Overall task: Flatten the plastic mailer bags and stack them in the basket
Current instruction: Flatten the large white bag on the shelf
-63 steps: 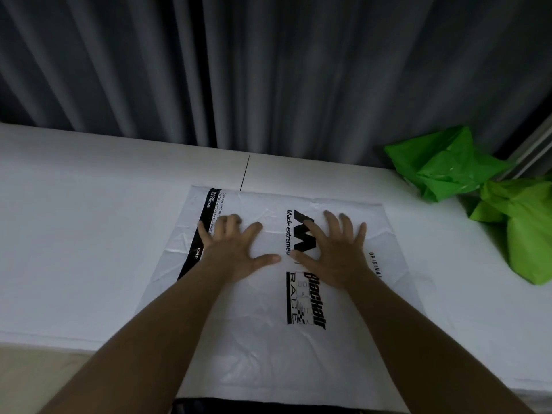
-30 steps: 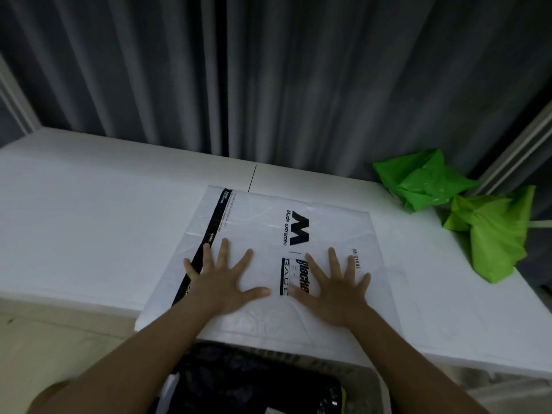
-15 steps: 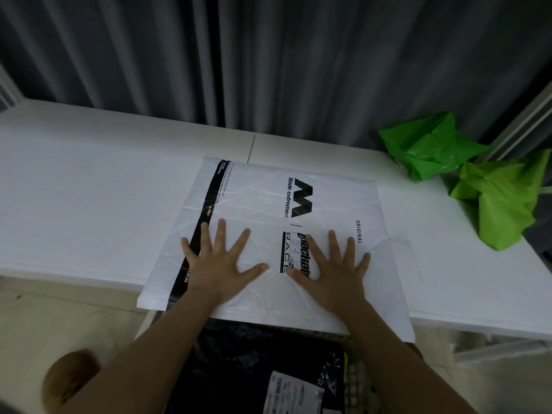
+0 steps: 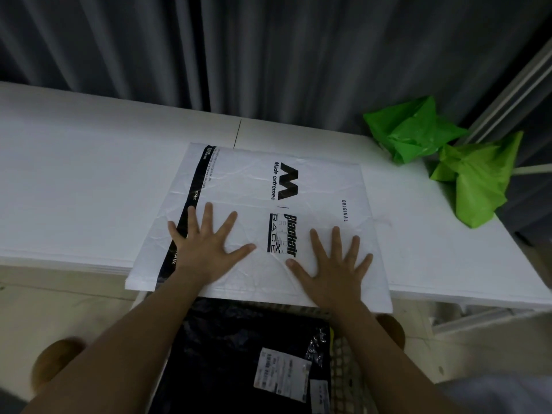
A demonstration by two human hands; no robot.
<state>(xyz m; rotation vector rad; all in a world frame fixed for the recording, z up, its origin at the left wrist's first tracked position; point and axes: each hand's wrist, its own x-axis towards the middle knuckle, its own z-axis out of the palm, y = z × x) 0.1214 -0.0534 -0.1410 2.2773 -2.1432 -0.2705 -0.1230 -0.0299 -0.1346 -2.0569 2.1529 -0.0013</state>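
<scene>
The white mailer bag (image 4: pixel 254 222) is showing thin, creased, matt plastic. The black mailer bag (image 4: pixel 239 354) below it is looking glossy and wrinkled, carrying paper labels (image 4: pixel 280 375). The green bags (image 4: pixel 442 153) are shining like crumpled plastic.

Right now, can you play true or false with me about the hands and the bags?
1. Both hands lie flat on the white bag. True: left hand and right hand press it with spread fingers.
2. The green bags are flattened. False: they sit crumpled at the table's far right.
3. The white bag hangs over the table's near edge. True.
4. The basket holds a red bag. False: a black bag with labels lies there.
</scene>
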